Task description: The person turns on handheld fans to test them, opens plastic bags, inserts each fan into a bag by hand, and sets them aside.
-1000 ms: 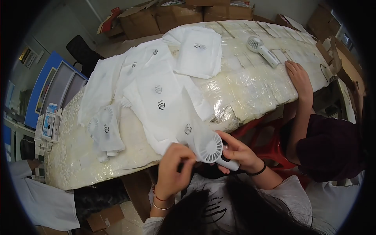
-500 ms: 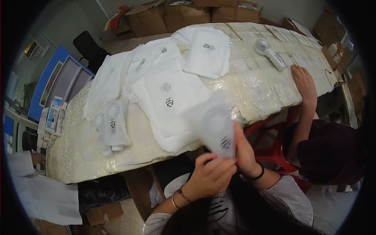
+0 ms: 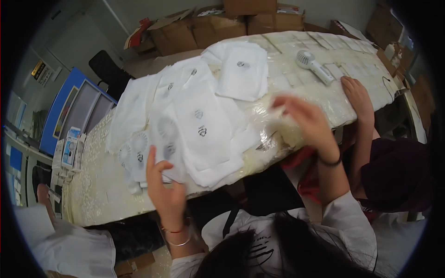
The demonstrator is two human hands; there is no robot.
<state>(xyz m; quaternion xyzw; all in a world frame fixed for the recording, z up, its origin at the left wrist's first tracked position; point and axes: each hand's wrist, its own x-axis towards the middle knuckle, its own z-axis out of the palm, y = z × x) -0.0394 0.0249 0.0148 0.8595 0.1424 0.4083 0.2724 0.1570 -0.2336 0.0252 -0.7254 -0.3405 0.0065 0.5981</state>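
My left hand (image 3: 168,190) is beside a handheld fan in a translucent printed bag (image 3: 166,129), which lies on the table at the left edge of the bag pile. Its index finger points up and the thumb is apart, so the hand looks open. More bagged fans (image 3: 137,153) lie just left of it. My right hand (image 3: 308,120), smeared by motion, hovers over the right part of the table, fingers apart and nothing visible in them. A bare white handheld fan (image 3: 315,67) lies farther back. White printed bags (image 3: 199,134) are spread across the middle.
Another person's hand (image 3: 358,95) rests on the table's right side. Small product boxes (image 3: 69,150) stand at the left end. Cardboard boxes (image 3: 218,30) line the back wall. A black chair (image 3: 109,72) stands behind, and someone in white sits at lower left.
The bagged fan went from between both my hands onto the table by the other bagged fans. My left hand moved left after it and let go; my right hand swung up and right.
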